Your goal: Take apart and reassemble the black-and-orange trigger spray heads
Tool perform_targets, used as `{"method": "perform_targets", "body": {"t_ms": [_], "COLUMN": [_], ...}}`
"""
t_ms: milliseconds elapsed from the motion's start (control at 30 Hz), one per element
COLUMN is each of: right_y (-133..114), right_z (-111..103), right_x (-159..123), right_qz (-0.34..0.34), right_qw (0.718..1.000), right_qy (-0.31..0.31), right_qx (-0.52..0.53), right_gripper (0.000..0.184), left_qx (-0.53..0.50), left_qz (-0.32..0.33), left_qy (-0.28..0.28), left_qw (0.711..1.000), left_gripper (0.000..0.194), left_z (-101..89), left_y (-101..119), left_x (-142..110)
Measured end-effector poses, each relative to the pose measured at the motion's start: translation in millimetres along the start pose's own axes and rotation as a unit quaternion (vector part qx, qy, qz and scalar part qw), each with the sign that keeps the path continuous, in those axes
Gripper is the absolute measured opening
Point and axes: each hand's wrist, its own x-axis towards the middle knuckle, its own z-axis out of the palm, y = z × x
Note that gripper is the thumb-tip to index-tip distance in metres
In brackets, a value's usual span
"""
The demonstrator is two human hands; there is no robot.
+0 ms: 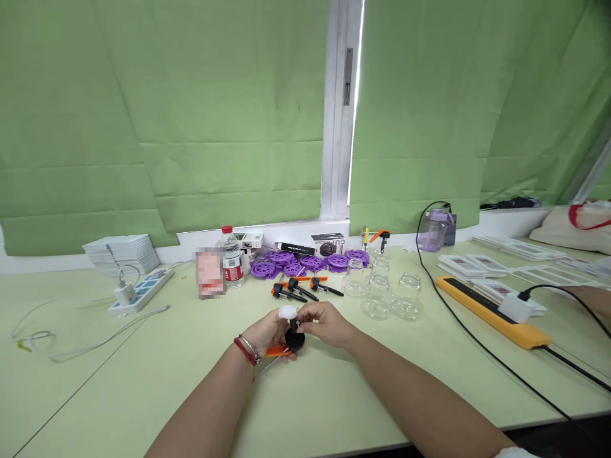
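Observation:
My left hand (271, 332) is closed around a black plastic fitting with a round disc (295, 341) and a short upright stem. An orange strip (277, 351) and a thin metal rod (265, 369) stick out below that hand, towards the left. A soft-looking white piece (287, 312) sits at the top of the stem. From the right, my right hand (326, 323) pinches the fitting near its stem, and the fingertips hide the contact. Beyond my hands lie black fittings with rod-like tubes (296, 291) and some orange strips (312, 278).
Clear jars (375, 302) stand right of centre, behind them an orange-levered piece (380, 237). Purple round parts (310, 262) lie at the back beside a red-capped bottle (233, 261). A yellow power strip (491, 312) with black cables is at right, a white one (143, 292) at left.

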Motion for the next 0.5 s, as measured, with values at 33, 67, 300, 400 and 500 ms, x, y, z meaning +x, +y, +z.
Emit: {"method": "perform_targets", "body": {"t_ms": [33,67,300,400,500], "right_y": [0.6,1.2,-0.4,-0.6,1.6], "right_z": [-0.4,-0.7,1.6,2.4,2.1], "right_x": [0.0,0.0,0.1,0.3,0.6], "right_qz": [-0.001,0.001,0.02,0.025,0.031], "right_qw": [1.0,1.0,1.0,0.999,0.999], "right_qy": [-0.002,-0.003,-0.004,-0.001,-0.013], "right_qx": [-0.004,-0.007,0.011,0.022,0.037], "right_gripper": [0.022,0.022,0.026,0.023,0.023], "left_qx": [-0.001,-0.002,-0.001,-0.001,0.0], "left_qz": [-0.001,-0.001,-0.003,-0.003,-0.006], "left_qy": [0.001,0.003,0.006,0.009,0.014], "left_qw": [1.0,1.0,1.0,1.0,1.0], "left_gripper": [0.048,0.048,0.048,0.046,0.048], "left_z": [0.1,0.1,-2.2,-1.8,-1.3], "left_y": [0.2,0.2,-2.1,-1.7,-0.9], "left_x": [-0.2,-0.3,1.8,2.1,1.4]}}
